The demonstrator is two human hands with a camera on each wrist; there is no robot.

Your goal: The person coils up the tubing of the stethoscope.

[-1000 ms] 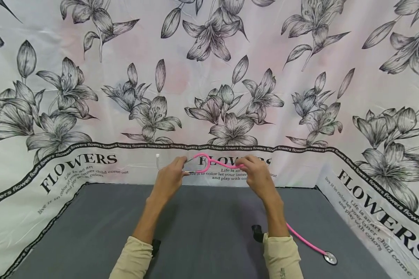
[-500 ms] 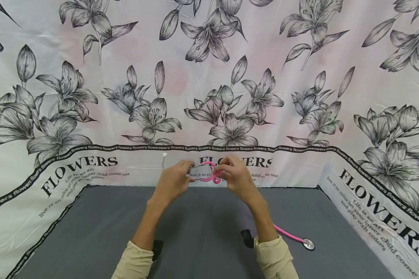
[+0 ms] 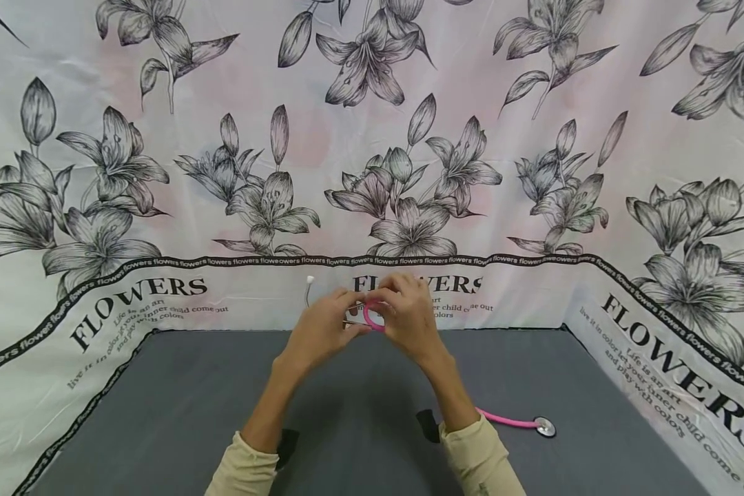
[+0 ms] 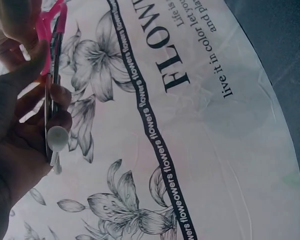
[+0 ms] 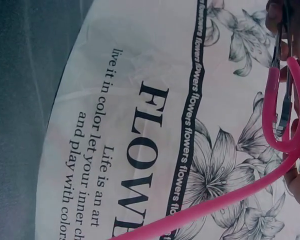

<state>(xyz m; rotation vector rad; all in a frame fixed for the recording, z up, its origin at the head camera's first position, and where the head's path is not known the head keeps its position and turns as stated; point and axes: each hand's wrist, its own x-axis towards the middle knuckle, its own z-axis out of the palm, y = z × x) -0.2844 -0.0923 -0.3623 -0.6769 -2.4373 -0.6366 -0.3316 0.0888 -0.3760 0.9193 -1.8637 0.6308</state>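
A pink stethoscope is held up above the far edge of the table between both hands. My left hand [image 3: 325,327] grips its metal ear tubes [image 4: 52,95], and a white ear tip [image 4: 57,138] sticks out past the fingers. Close beside it, my right hand [image 3: 409,317] pinches the pink tubing [image 5: 270,125] near the fork where it joins the metal. From there the tube hangs past the right forearm. Its round metal chest piece [image 3: 545,427] is at the right, low over the table. Fingers partly hide the fork in the head view.
A dark grey table [image 3: 211,399] lies under the arms. Behind it hangs a white cloth [image 3: 254,303] printed with flowers and lettering, which also runs along both sides. Dark straps [image 3: 428,426] show at the wrists.
My right hand has moved left along the tubing until it is against the left hand, which has shifted slightly right. The chest piece has swung left and a little up.
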